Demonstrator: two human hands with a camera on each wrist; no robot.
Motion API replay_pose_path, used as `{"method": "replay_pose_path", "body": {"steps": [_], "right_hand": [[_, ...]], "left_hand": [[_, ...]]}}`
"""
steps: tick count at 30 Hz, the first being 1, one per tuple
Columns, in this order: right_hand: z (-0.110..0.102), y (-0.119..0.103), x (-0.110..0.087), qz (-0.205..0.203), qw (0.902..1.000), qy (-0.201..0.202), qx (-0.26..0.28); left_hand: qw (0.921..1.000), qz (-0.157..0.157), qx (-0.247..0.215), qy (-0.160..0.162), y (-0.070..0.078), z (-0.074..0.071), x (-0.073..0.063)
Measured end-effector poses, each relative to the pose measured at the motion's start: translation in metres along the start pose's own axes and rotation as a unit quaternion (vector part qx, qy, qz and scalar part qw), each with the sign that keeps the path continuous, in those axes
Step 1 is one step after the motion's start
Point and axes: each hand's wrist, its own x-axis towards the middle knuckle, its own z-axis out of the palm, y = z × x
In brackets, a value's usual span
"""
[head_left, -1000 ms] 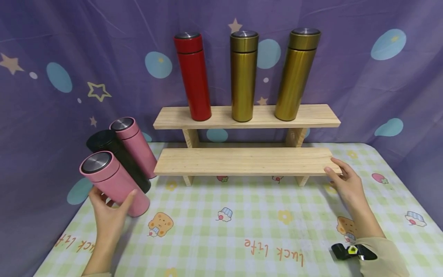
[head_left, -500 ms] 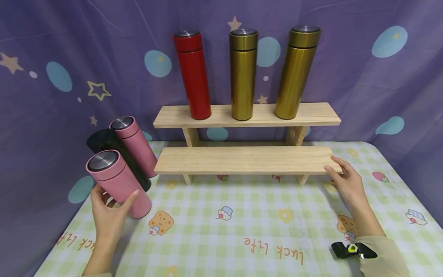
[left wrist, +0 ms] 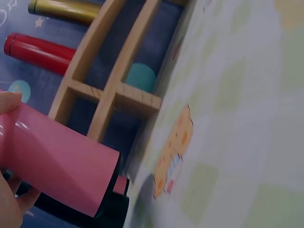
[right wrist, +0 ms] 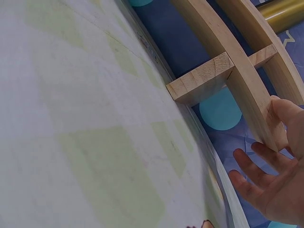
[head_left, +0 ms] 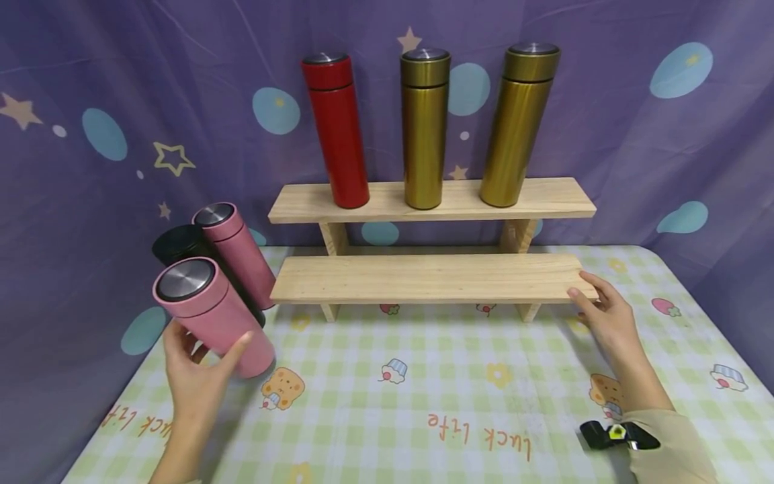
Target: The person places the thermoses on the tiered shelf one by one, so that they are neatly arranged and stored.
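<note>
My left hand (head_left: 195, 386) grips a pink thermos (head_left: 220, 323) around its lower body, thumb on the right side. The thermos has a steel-topped lid and tilts a little; in the left wrist view its base (left wrist: 108, 183) hangs just over the cloth, with a shadow beneath. Right behind it stand a black thermos (head_left: 181, 243) and a second pink thermos (head_left: 244, 255). My right hand (head_left: 611, 326) pinches the right end of the lower board of a two-tier wooden shelf (head_left: 423, 279). In the right wrist view the thumb is above the board (right wrist: 259, 107), the other fingers below.
On the upper board stand a red thermos (head_left: 338, 134) and two gold ones, a middle gold thermos (head_left: 425, 134) and a right gold thermos (head_left: 520, 134). A checked cloth (head_left: 363, 417) covers the table. A purple patterned curtain (head_left: 199, 81) hangs behind and along both sides.
My left hand has lifted the pink thermos slightly and shifted it right, so it covers more of the black thermos. My right hand stays at the shelf's end.
</note>
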Motion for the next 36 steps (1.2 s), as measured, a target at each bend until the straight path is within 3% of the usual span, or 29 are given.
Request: {"method": "replay_pose_path", "body": {"steps": [11, 27, 31, 36], "right_hand": [[0.0, -0.001, -0.001, -0.002, 1.0, 0.003, 0.002], [0.001, 0.0, -0.001, -0.002, 1.0, 0.0, 0.007], [0.001, 0.001, -0.001, -0.003, 1.0, 0.002, 0.008], [0.001, 0.001, 0.0, -0.004, 1.0, 0.002, 0.002]], "left_hand": [[0.997, 0.052, -0.027, -0.05, 0.024, 0.014, -0.008], [0.9832, 0.129, -0.064, -0.112, 0.043, 0.047, -0.01], [0.9791, 0.138, -0.074, -0.129, 0.048, 0.058, -0.01], [0.9784, 0.126, -0.068, -0.15, 0.054, 0.069, -0.013]]}}
